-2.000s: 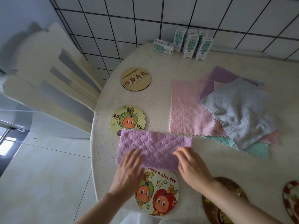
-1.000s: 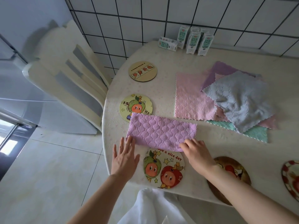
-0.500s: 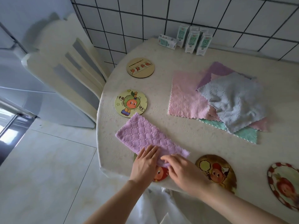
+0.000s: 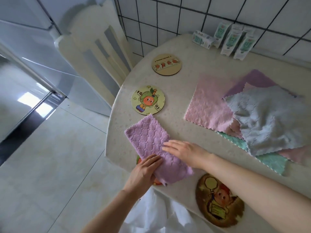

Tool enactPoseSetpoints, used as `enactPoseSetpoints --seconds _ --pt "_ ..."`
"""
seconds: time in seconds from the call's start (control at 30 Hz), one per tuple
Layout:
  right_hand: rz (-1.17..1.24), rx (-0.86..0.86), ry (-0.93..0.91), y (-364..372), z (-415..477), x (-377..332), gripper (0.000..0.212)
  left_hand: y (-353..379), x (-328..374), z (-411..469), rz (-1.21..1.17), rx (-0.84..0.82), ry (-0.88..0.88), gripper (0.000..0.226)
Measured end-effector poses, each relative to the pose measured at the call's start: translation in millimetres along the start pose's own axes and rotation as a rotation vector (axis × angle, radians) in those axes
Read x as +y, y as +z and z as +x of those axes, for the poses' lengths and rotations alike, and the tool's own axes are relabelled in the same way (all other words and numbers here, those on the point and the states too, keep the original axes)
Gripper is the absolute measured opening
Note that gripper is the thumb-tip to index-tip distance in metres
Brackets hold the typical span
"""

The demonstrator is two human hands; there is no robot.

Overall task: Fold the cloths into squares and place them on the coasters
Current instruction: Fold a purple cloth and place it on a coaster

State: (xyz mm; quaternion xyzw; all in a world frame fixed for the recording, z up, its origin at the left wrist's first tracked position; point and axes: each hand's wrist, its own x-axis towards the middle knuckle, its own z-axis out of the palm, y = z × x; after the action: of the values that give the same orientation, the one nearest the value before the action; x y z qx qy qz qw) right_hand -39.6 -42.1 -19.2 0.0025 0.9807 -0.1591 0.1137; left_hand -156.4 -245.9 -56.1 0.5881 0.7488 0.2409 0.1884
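Purple cloth (image 4: 152, 143): folded once into a long strip, lying on the bench (image 4: 185, 132) under both hands; its long axis runs diagonally, from the near end at the bench edge below the left hand away to the far-left corner beyond the fingertips of both hands.
Left hand (image 4: 143, 172): fingers flat and close together, pressing the near-left part of the strip; holding nothing pinched that I can see.
Right hand (image 4: 186, 153): open, palm down, fingers reaching left across the strip's middle; flat on it, not gripping.
Key relation: the free far end lies ahead of both hands; the right hand sits nearer the middle, so by my judgement it marks the fold line while the near end is brought over.
Covered coaster (image 4: 157, 181): only a sliver shows under the strip's near end, beside the left hand.
Orange-character coaster (image 4: 148, 100): just beyond the strip's far corner.
Brown coaster (image 4: 218, 200): under the right forearm's near side, bare.
Remaining cloths (image 4: 262, 115): heaped well right of the right hand.
Change: half a second ago both hands were bunched at the near end; now the right one has slid up onto the middle.
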Motion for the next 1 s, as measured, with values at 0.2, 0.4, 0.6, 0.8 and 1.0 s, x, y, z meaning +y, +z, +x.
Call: enactPoseSetpoints --seconds 0.2,0.4,0.6,0.8,1.0 --pt "-0.006 -0.224 -0.066 -5 12 32 0.09 -17 -3 7 -0.298 0.083 -0.284 0.05" --pt "0.42 -0.159 0.234 -15 41 43 0.047 -33 -16 28 -0.732 0.168 -0.73 0.037" --pt "0.567 -0.108 0.451 -22 80 46 0.026 -50 -38 47 -1.228 0.082 -1.088 0.029" --pt "0.55 -0.143 0.605 -15 99 48 0.039 -55 -53 54 -1.388 -0.006 -1.182 0.038" --pt "0.629 -0.046 0.629 -22 121 42 0.022 -71 -59 61 -1.116 0.187 -1.127 0.029"
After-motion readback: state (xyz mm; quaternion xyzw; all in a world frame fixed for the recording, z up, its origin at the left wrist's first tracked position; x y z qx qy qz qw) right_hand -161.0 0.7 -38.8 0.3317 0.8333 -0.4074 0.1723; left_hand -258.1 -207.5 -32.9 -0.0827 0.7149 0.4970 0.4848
